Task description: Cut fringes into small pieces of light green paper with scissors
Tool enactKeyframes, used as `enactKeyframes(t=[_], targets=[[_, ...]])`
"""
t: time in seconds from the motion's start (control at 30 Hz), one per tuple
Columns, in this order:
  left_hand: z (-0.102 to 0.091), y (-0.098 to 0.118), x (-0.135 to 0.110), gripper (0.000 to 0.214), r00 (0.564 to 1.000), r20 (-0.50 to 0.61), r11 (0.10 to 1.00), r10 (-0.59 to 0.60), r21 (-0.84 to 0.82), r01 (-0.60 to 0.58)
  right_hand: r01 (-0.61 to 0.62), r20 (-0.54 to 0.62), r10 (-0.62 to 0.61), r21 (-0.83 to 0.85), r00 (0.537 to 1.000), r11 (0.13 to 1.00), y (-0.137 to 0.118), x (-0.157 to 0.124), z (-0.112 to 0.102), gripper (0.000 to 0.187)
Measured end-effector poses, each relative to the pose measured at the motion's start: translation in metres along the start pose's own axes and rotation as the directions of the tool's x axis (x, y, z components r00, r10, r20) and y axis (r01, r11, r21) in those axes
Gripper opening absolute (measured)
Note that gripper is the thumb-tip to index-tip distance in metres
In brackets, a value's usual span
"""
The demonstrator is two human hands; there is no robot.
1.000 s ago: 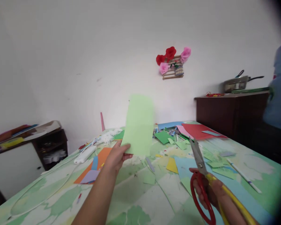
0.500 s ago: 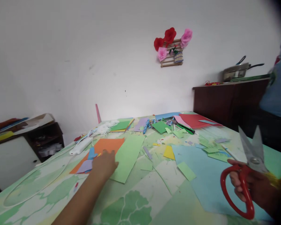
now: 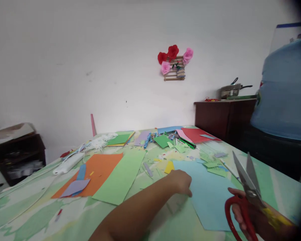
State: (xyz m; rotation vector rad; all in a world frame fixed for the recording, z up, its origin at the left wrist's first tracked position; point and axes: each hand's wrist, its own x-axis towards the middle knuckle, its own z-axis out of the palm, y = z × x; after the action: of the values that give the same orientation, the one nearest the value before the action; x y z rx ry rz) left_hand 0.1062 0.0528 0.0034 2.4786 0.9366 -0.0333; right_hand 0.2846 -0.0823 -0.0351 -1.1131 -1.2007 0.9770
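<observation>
My left hand reaches across the table to the left edge of a light blue paper sheet, fingers curled down and touching it. My right hand grips red-handled scissors at the lower right, blades slightly apart and pointing up. A long light green paper strip lies flat on the table to the left, partly over an orange sheet.
Coloured paper scraps, a white cord and a white power strip litter the green-patterned tablecloth. A person in a blue top stands at the right by a dark cabinet. Paper flowers hang on the wall.
My left hand let the green strip lie on the table and moved right to the blue sheet. The right hand with the scissors shifted slightly left. The view turned right.
</observation>
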Motion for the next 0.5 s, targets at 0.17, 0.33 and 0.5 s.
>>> enactKeyframes(t=[0.17, 0.33, 0.5], targets=[[-0.01, -0.013, -0.023, 0.033, 0.986, -0.15, 0.928, -0.077, -0.373, 0.015, 0.083, 0.037, -0.086, 0.068, 0.996, 0.994, -0.018, 0.028, 0.015, 0.063], [-0.049, -0.011, -0.048, 0.031, 0.926, -0.35, 0.601, -0.139, -0.774, -0.201, 0.323, 0.083, -0.313, -0.241, 0.946, 0.915, -0.055, 0.054, 0.043, 0.051], [-0.087, -0.007, -0.09, 0.039, 0.737, -0.624, 0.35, -0.26, -0.772, -0.53, 0.418, 0.137, -0.395, -0.309, 0.908, 0.854, -0.092, 0.091, 0.091, 0.037]])
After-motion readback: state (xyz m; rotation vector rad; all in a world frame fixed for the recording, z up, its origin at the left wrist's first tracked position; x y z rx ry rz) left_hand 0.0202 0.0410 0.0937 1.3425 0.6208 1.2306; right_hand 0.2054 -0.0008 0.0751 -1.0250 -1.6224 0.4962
